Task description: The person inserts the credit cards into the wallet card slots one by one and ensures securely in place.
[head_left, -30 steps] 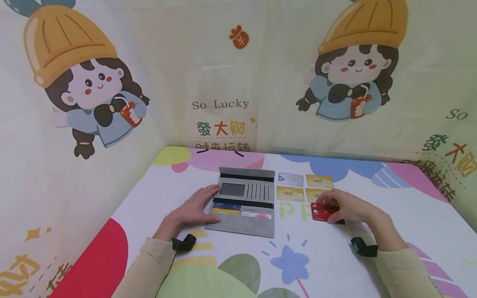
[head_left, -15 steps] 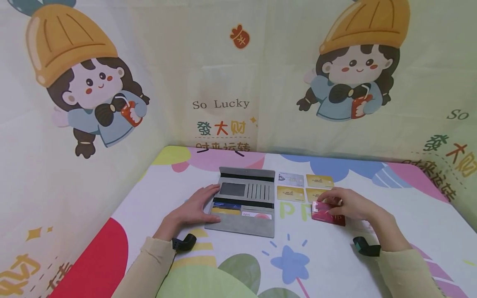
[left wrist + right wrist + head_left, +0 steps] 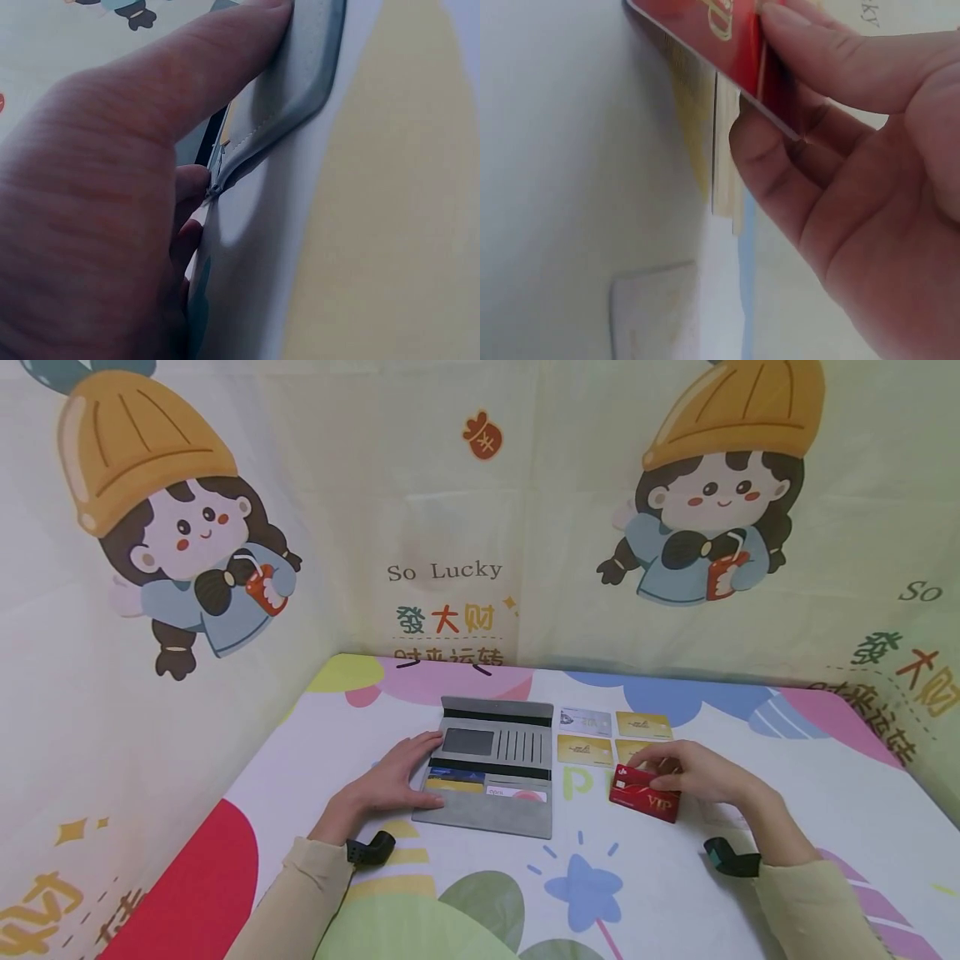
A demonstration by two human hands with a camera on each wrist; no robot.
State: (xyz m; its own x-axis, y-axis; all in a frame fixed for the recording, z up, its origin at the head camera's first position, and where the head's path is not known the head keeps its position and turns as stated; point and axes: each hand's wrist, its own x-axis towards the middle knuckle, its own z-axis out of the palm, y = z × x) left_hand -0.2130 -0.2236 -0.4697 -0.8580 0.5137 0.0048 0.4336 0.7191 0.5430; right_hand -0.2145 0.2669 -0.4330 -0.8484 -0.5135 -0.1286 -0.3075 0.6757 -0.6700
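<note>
A grey wallet [image 3: 480, 821] lies spread flat, with a blue-and-gold card [image 3: 456, 779] and a white-and-pink card [image 3: 516, 793] showing in its lower pockets. My left hand [image 3: 390, 778] rests at the wallet's left edge, thumb on the lower flap and fingers extended along the side. In the left wrist view the thumb lies over the grey flap [image 3: 304, 67], beside a zipper. My right hand [image 3: 705, 772] pinches a red VIP card [image 3: 637, 797] between thumb and fingers. In the right wrist view this red card is tilted, with the thumb on its printed face.
Right of the wallet lie a silver card [image 3: 585, 722] and several gold cards [image 3: 643, 725], one partly covered by my right hand. A pale card [image 3: 656, 315] lies on the table below the right hand. A printed cloth backdrop [image 3: 450, 510] stands behind the table.
The red card has been tilted and brought slightly left and toward me, its VIP print now showing. The left hand and wallet have kept their place.
</note>
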